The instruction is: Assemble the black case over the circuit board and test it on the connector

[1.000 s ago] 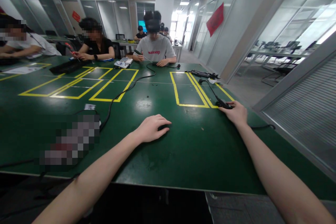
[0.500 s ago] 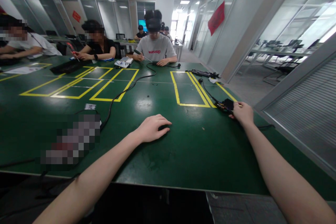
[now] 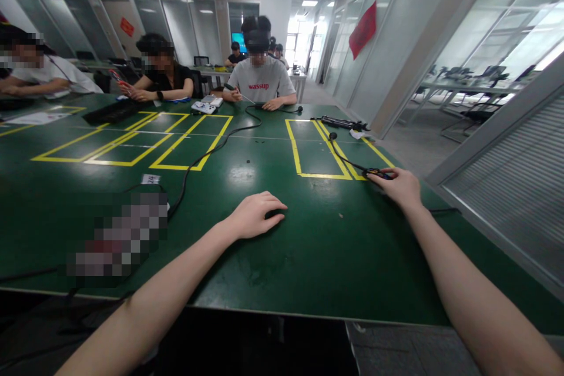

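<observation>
In the head view, the right hand (image 3: 400, 187) is closed around a small black device (image 3: 374, 173), fingers and thumb gripping it at the near end of a yellow-taped rectangle on the right part of the green table (image 3: 308, 270). Much of the device is hidden by the hand, so its exact shape cannot be told. A thin black cable (image 3: 352, 163) runs from its far end across the yellow tape (image 3: 345, 160) to a round black plug (image 3: 332, 136), and another dark cord (image 3: 445, 210) lies just beyond the wrist on the right. The left hand (image 3: 258, 215) rests on the tabletop well apart from the device, its thumb and fingers parted and loosely curved (nothing shows between them). Farther back, a long black object (image 3: 341, 124) lies near a white scrap (image 3: 356, 134). On the left are a pixelated object (image 3: 127, 235), a small label (image 3: 151, 179) beyond it, and a long black cord (image 3: 220, 147) winding toward the far edge. Across the table, a person in a grey shirt (image 3: 259, 79) holds a green-handled tool (image 3: 231, 88).
</observation>
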A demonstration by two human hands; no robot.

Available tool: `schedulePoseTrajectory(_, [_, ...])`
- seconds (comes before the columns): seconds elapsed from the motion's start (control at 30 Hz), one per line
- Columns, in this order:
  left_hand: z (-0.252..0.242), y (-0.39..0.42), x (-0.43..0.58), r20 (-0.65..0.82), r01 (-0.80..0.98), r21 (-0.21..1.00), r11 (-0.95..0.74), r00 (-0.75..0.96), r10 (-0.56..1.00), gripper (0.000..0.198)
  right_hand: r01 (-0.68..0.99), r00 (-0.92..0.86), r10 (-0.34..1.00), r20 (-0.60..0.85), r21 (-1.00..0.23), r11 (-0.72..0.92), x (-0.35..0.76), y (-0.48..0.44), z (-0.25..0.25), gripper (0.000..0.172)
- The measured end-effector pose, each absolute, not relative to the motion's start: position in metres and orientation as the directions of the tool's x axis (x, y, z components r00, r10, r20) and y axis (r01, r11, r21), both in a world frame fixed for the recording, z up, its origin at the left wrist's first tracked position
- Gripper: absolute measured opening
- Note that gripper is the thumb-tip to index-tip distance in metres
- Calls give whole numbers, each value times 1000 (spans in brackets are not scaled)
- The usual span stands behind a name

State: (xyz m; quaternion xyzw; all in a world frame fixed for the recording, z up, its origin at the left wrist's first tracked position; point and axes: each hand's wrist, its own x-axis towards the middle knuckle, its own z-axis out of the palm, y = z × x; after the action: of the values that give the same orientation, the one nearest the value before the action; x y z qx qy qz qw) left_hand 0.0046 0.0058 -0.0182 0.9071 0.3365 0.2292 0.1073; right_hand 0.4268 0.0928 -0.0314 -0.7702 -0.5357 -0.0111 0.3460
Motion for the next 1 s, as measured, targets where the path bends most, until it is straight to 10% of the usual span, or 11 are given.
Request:
schedulePoseTrajectory(0.47, [-17,5,5,338,564,349,-748,669,662,21,931,338,859,385,-271,-245,418,89,-23,28])
schedulePoseTrajectory(1.0, [-20,7,3,331,556,358,-750,675,659,21,896,404,915,25,-211,-390,414,85,-2,42])
